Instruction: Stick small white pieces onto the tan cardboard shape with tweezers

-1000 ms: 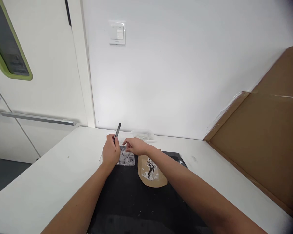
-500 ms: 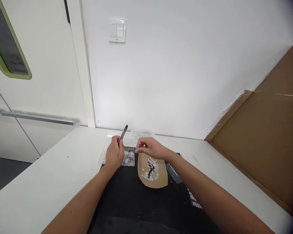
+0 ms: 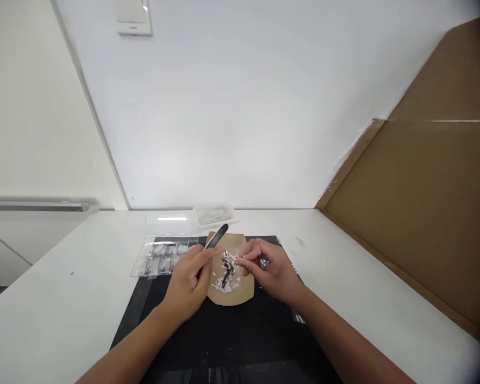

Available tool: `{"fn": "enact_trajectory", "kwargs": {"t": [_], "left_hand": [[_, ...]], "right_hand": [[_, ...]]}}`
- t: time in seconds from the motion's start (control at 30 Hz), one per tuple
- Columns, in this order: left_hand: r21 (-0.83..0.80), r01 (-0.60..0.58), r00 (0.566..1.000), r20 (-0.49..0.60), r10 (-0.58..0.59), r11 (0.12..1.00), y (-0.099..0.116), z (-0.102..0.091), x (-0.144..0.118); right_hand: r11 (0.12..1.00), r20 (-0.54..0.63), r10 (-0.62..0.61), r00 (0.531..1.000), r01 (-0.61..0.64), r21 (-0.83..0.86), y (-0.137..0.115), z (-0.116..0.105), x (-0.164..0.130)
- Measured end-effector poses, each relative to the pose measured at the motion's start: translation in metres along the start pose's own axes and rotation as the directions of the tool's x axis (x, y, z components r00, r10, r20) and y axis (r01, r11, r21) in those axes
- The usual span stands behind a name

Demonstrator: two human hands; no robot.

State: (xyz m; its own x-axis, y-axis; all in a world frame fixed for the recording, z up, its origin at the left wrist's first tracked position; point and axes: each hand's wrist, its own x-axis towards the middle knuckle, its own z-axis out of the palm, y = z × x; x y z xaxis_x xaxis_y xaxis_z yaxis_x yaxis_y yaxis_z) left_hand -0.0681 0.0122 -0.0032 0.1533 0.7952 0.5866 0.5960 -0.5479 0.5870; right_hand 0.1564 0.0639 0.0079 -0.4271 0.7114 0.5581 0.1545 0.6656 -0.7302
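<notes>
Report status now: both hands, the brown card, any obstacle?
Left hand grips black tool. Right hand pinches at white bits on brown card. Nothing between.

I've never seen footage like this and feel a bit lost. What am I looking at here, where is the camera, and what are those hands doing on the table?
There is no machine here: the camera sits on a person's head and looks forward and down, so the two bare arms reaching in from the bottom are the wearer's own. The left hand holds a slim dark tool, its upper end pointing up and away. The right hand has its fingertips pinched together at the edge of a tan paper piece that carries small white chips and a dark mark; whether it grips a chip is too small to tell. The paper lies on a black mat on a white table. Left of the paper sits a clear plastic compartment box, and behind it a small clear tray. A brown cardboard sheet leans at the right.
</notes>
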Motion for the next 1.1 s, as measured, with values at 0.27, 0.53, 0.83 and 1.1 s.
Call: {"fn": "enact_trajectory", "kwargs": {"t": [0.27,0.53,0.83,1.1], "left_hand": [[-0.129,-0.106,0.990,0.081,0.117,0.986,0.013,0.000,-0.005],[-0.306,-0.081,0.965,0.212,0.151,0.949,0.010,-0.009,-0.003],[-0.378,0.025,0.927,0.355,0.120,0.926,-0.003,-0.013,-0.004],[-0.194,0.004,0.953,0.299,0.055,0.981,-0.002,-0.007,-0.003]], "right_hand": [[0.928,0.057,-0.302,0.951,0.308,-0.211,-0.009,0.003,-0.010],[0.905,0.160,-0.277,0.947,0.313,-0.288,-0.009,-0.001,-0.013],[0.973,0.190,-0.186,0.964,0.208,-0.105,-0.003,-0.001,-0.014],[0.996,0.251,-0.047,0.967,0.064,-0.062,-0.002,0.002,-0.012]]}}
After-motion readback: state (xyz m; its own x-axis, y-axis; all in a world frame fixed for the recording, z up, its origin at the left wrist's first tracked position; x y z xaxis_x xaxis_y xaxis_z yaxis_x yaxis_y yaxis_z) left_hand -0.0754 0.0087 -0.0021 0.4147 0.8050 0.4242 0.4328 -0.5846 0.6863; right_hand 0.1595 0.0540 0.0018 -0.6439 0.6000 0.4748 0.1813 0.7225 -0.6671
